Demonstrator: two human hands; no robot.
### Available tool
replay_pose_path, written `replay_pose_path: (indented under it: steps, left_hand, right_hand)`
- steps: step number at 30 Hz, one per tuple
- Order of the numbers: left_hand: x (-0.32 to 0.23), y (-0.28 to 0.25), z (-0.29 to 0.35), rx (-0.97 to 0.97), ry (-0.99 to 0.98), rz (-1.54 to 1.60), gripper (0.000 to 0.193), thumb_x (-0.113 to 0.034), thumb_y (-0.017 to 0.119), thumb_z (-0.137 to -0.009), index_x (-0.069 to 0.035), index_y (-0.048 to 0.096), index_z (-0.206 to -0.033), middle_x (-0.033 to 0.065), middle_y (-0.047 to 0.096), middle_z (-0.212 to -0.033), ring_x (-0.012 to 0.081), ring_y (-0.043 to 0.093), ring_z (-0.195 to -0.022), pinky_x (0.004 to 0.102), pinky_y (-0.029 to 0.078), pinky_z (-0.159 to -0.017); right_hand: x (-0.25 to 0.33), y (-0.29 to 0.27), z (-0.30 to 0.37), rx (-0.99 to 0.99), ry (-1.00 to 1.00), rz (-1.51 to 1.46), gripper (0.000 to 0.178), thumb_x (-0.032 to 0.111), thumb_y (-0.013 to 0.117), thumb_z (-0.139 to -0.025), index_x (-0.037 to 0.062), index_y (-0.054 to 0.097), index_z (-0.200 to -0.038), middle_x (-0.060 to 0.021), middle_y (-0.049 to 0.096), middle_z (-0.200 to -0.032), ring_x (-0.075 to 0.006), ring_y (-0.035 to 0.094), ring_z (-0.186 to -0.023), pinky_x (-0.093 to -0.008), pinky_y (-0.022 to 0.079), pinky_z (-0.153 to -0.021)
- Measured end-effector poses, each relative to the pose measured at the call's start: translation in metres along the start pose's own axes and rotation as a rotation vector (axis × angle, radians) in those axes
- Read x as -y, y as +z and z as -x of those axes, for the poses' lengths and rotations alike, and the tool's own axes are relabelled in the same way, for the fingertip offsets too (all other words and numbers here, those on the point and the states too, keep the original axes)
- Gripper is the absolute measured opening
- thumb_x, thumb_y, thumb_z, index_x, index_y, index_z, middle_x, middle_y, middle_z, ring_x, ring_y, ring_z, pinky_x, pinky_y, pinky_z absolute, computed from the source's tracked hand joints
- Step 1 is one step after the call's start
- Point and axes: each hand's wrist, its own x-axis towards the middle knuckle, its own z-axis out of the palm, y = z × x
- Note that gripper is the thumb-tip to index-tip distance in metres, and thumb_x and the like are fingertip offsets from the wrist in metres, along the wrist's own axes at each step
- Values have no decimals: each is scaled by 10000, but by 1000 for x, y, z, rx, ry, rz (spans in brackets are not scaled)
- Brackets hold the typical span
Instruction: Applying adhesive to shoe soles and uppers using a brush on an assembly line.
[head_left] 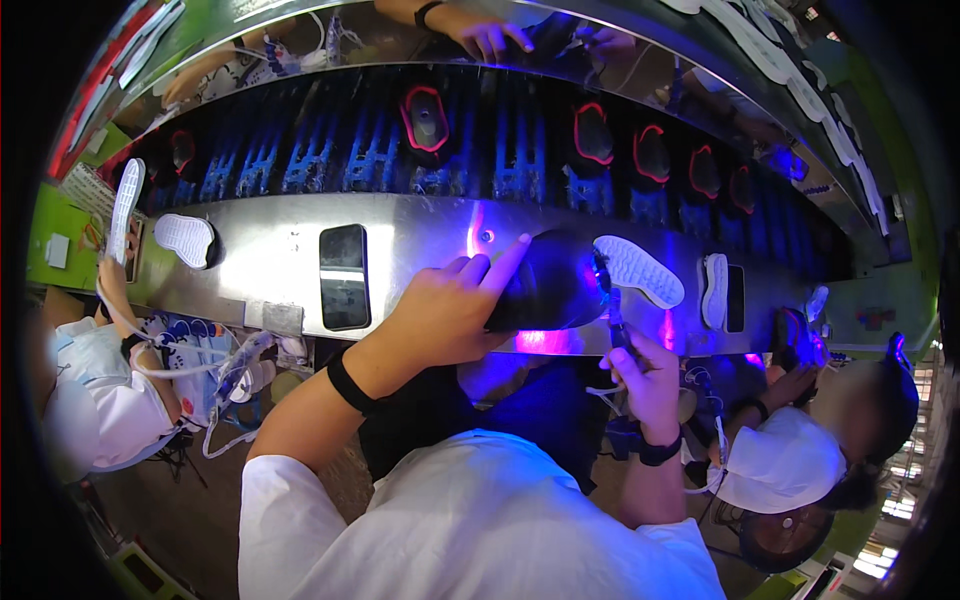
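Note:
My left hand grips the left end of a black, rounded thing that looks like a shoe upper, its index finger stretched along the upper edge. Purple light falls around it, and its details are too dark to make out. In my right hand is a slim dark brush-like tool, pinched between the fingers and pointing up. Its tip is at the right edge of the black upper; whether it touches cannot be told. A white shoe sole lies just right of the upper.
Beyond the steel bench, a dark conveyor carries several red-lit shoe pieces. A phone lies left of my hand. More soles lie along the bench. Co-workers sit at left and right.

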Motion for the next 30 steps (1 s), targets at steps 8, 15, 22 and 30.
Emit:
replay_pose_path:
  steps: [8,15,22,30]
  left_hand:
    - [-34,-7,33,36,92,465,1147,-420,940,-666,11,340,-1544,220,670,-1259,382,702,-1109,448,568,-947]
    - [-58,-9,34,70,149,719,1114,-399,930,-722,-28,309,-1570,182,687,-1254,322,708,-1127,418,553,-977]
    - [-72,-11,24,274,-146,1154,987,-280,909,-780,7,341,-1536,136,646,-1317,238,628,-1237,408,490,-1074]
    - [-68,9,9,425,-481,1490,820,-233,826,-880,17,362,-1509,133,578,-1376,221,597,-1247,403,483,-1081]
  right_hand:
    - [68,-19,14,-31,-430,253,357,91,775,-870,3,719,-1211,-126,756,-989,-184,719,-869,-293,537,-803]
    - [70,-25,23,31,-488,169,360,54,777,-867,-34,707,-1209,-74,736,-997,-132,676,-888,-269,523,-814]
    - [58,-37,14,71,-540,245,340,23,781,-841,-25,721,-1172,-128,750,-983,-193,715,-878,-302,539,-815]
    - [8,-43,-1,41,-496,203,315,59,793,-857,29,747,-1167,-128,750,-965,-234,710,-849,-327,530,-773]
